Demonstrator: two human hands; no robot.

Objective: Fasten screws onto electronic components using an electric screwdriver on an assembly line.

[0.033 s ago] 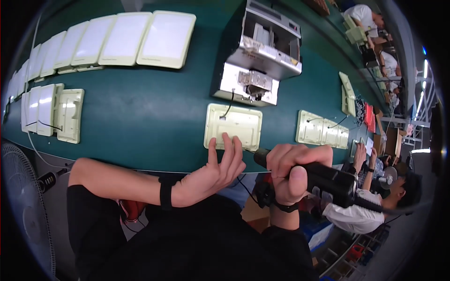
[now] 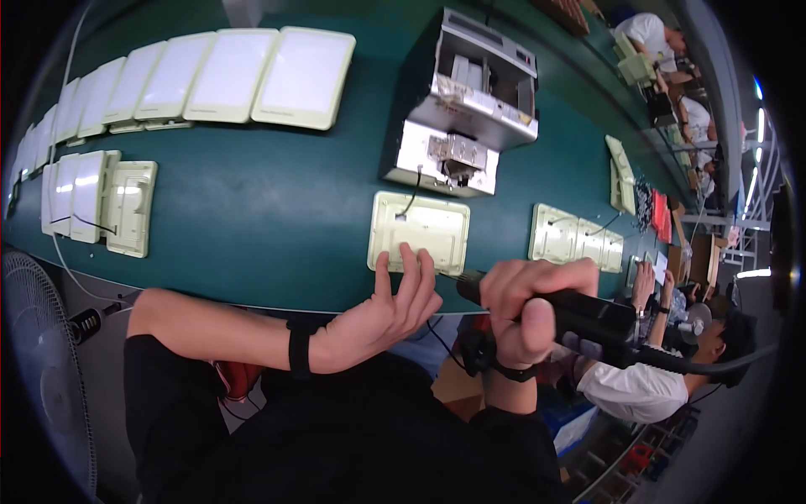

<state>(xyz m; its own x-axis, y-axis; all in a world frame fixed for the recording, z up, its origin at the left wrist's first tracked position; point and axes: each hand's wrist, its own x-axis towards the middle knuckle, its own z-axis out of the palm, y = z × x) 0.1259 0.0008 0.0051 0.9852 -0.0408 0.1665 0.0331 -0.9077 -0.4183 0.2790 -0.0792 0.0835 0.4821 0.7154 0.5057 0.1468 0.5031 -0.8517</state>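
A pale cream plastic casing (image 2: 432, 220) lies open side up near the table's front edge, a short black cable coming out of its upper left part. The spread fingers of my left hand (image 2: 390, 304) rest on the casing's near edge. My right hand (image 2: 533, 307) is wrapped round a black corded electric screwdriver (image 2: 592, 323), held nearly level. Its tip points left at the casing's near right corner; whether it touches a screw is too small to tell. Beyond the casing stands a metal screw feeder machine (image 2: 453, 155), partly open on top.
White-faced panels (image 2: 302, 77) form a row along the far left, with more casings (image 2: 131, 210) stacked nearer. Further casings (image 2: 554, 235) lie to the right, near red bins (image 2: 661, 217). A fan (image 2: 46, 370) stands at lower left. A co-worker (image 2: 638, 391) sits to the right.
The view has shifted slightly, so the table's things sit a little lower. The screwdriver's body tilts a little differently in my right hand. My left hand stays on the casing.
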